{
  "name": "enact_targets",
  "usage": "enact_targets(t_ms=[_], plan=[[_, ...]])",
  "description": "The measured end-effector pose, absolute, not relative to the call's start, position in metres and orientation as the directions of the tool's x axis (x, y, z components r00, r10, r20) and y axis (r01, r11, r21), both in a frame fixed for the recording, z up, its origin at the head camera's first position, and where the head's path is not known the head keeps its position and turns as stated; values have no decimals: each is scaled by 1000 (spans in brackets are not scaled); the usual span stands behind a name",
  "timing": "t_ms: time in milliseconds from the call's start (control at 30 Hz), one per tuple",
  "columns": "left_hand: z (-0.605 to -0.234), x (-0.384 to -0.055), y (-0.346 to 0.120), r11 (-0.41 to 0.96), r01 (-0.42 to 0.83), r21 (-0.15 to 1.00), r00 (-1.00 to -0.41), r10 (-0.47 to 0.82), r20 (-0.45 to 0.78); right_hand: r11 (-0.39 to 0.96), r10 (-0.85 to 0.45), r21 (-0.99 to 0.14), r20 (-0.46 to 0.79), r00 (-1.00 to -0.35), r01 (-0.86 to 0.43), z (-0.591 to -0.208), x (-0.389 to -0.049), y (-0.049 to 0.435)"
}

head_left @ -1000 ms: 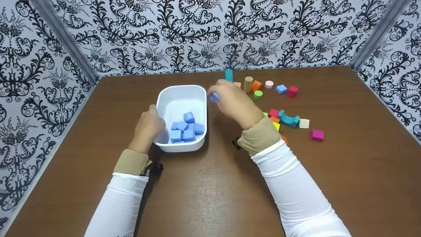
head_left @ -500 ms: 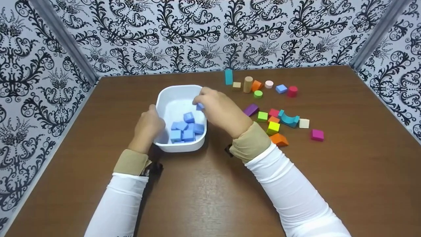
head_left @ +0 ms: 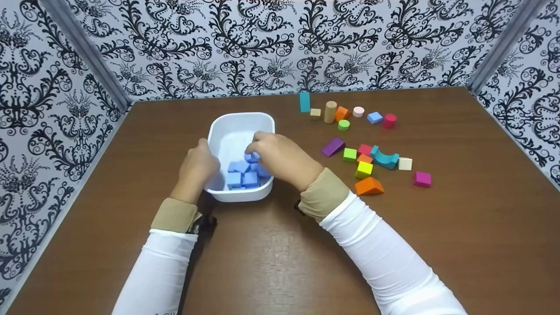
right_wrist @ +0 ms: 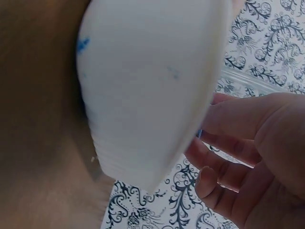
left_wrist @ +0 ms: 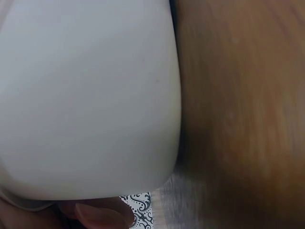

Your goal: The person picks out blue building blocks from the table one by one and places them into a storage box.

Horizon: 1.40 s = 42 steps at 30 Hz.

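A white plastic bin (head_left: pixel 232 127) stands on the brown table, with several blue blocks (head_left: pixel 234 180) heaped in its near part. At the bin's left rim my left hand (head_left: pixel 197 168) grips the wall; in the left wrist view, fingers (left_wrist: pixel 100 215) curl at the rim below the white side. My right hand (head_left: pixel 284 158) reaches over the right rim, thumb and fingertips low above the heap. In the right wrist view a sliver of blue block (right_wrist: pixel 199 134) shows between thumb and fingers; the bin's wall hides the rest of it.
To the right lie loose coloured blocks, among them a purple block (head_left: pixel 333 146), a yellow cube (head_left: pixel 364 169), an orange block (head_left: pixel 369 186) and a teal arch (head_left: pixel 385 158). Farther back are a wooden cylinder (head_left: pixel 330 112) and another blue block (head_left: pixel 375 117). Patterned walls (head_left: pixel 280 48) enclose the table.
My right hand has moved left and toward me with a blue block, from beside the bin's right rim to over the heap inside. The left hand has stayed on the rim.
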<state>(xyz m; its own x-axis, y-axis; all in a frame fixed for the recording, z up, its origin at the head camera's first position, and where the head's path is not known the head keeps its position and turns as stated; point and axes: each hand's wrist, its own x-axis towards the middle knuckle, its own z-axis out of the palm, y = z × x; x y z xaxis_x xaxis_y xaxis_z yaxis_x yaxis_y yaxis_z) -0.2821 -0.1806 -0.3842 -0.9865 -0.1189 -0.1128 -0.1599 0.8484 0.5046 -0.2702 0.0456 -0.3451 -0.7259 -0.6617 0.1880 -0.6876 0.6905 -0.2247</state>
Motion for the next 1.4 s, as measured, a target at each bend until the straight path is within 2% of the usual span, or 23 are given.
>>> enact_targets(t_ms=[367,867,1400], plan=[[-383,-282,-181,842,-165,513,-986,-123,-116,700,-669,-217,133,-731,-680,-359,-275,43],[-386,-281,-181,845,-133,518,-991,-107,-79,697,-663,-235,151,-734,-678,-363,-277,44],[-384,-281,-180,837,-151,526,-988,-115,-100,708,-646,-257,140,-751,-657,-364,-278,44]])
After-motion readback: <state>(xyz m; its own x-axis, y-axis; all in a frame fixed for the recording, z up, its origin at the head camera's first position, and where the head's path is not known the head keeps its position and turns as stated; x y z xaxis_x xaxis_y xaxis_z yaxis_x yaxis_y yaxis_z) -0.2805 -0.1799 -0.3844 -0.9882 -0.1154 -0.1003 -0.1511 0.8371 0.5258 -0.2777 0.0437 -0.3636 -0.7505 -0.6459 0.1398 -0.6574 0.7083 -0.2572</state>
